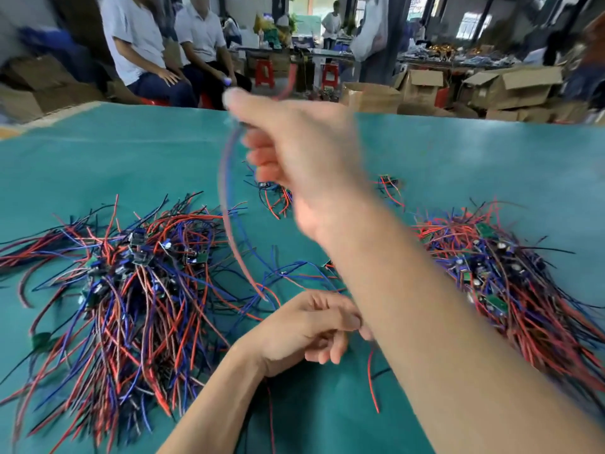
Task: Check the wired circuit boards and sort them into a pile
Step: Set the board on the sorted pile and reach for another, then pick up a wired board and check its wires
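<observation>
holding our right hand [294,152] raised over the middle of the desk [98,152], we have its fingers curled around a long red and blue wire [226,204] that arcs down from the fist toward the desk. the hand is blurred, so we cannot tell whether a circuit board hangs on that wire or is hidden in the fist. our left hand [307,326] rests low and near us, thumb and fingers pinching thin wires whose red end [371,381] trails down past the wrist; what else it holds is hidden by the right forearm.

to our left lies the big pile [131,283] of wired circuit boards, small green boards tangled among red, blue and black leads. to our right lies a second pile [497,276] of the same kind. a few loose boards [388,185] sit apart further back. we cannot tell which pile is the checked one.

to do this step well, we judge it best to lift the wire until it hangs free of the loose strands below, turn the board into view, look over where each lead meets it, and then lay it down with its wires running the same way as the rest, so nothing drags neighbours along.
</observation>
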`<state>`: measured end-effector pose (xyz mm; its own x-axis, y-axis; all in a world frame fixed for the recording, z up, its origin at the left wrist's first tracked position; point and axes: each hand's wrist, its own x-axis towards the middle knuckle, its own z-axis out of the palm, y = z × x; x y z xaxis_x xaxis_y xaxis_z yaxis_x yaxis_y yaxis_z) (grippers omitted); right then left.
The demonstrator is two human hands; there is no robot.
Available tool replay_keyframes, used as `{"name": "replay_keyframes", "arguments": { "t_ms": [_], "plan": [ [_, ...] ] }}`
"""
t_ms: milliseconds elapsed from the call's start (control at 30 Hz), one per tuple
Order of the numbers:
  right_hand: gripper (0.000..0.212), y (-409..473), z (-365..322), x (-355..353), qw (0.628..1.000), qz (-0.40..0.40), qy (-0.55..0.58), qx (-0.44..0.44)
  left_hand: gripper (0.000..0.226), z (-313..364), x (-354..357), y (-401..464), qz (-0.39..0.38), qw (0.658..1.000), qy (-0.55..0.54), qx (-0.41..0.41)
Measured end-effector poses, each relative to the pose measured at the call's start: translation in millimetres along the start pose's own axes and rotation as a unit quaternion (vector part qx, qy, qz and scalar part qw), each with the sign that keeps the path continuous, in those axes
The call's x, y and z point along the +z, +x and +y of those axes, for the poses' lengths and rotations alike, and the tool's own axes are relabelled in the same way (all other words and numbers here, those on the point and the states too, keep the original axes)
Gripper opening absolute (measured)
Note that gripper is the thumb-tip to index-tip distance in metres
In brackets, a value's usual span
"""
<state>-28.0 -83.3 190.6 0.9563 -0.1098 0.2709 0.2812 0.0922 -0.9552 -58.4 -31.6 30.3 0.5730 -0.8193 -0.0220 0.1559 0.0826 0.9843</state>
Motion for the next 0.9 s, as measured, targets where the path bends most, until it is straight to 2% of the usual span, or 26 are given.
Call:
{"name": "replay_keyframes", "arguments": {
  "t_ms": [67, 100, 167, 233, 267, 333, 400, 467, 533, 600, 700, 800, 900],
  "plan": [
    [0.04, 15.0, 9.8, 32.8, 0.989, -0.048, -0.136, 0.01, 0.012, -2.6, -1.4, -0.4, 0.019, 1.0, -0.021, 0.0],
    [0.049, 21.9, 17.8, 41.9, 0.968, -0.085, -0.234, 0.013, 0.011, -3.6, -2.3, -0.4, 0.023, 0.999, -0.031, 0.004],
    [0.057, 33.0, 37.2, 41.1, 0.892, -0.152, -0.425, 0.018, 0.01, -4.1, -4.3, 1.1, 0.017, 0.999, -0.045, 0.017],
    [0.042, 40.3, 57.1, 13.9, 0.822, -0.155, -0.548, 0.011, 0.01, -4.0, -5.6, 3.6, 0.022, 0.997, -0.062, 0.028],
    [0.03, 40.8, 66.0, -6.4, 0.802, -0.135, -0.582, 0.02, 0.012, -5.2, -6.1, 4.9, 0.036, 0.996, -0.074, 0.032],
    [0.02, 28.9, 81.3, -53.1, 0.786, -0.082, -0.608, 0.069, 0.016, -6.4, -7.1, 8.2, 0.078, 0.99, -0.113, 0.042],
    [0.019, 5.9, 99.3, -91.3, 0.784, -0.038, -0.611, 0.104, 0.016, -4.8, -9.1, 10.6, 0.134, 0.977, -0.16, 0.052],
    [0.024, -17.2, 119.9, -108.9, 0.786, -0.026, -0.61, 0.097, 0.012, -2.7, -13.7, 10.7, 0.201, 0.954, -0.211, 0.069],
    [0.029, -31.8, 136.3, -114.4, 0.806, -0.018, -0.588, 0.062, 0.014, -2.0, -18.1, 9.5, 0.259, 0.932, -0.239, 0.084],
    [0.031, -38.1, 143.0, -116.4, 0.833, 0.007, -0.552, 0.023, 0.019, -5.1, -21.8, 8.7, 0.302, 0.922, -0.22, 0.099],
    [0.033, -46.8, 140.1, -119.9, 0.876, 0.066, -0.477, -0.045, 0.019, -9.9, -21.1, 11.1, 0.329, 0.926, -0.141, 0.123],
    [0.037, -58.6, 131.1, -111.6, 0.885, 0.069, -0.441, -0.13, 0.029, -15.3, -17.0, 14.5, 0.344, 0.93, -0.047, 0.121],
    [0.048, -63.2, 125.7, -102.1, 0.887, 0.04, -0.419, -0.188, 0.028, -15.2, -16.0, 14.5, 0.322, 0.936, -0.079, 0.119]
  ]
}}
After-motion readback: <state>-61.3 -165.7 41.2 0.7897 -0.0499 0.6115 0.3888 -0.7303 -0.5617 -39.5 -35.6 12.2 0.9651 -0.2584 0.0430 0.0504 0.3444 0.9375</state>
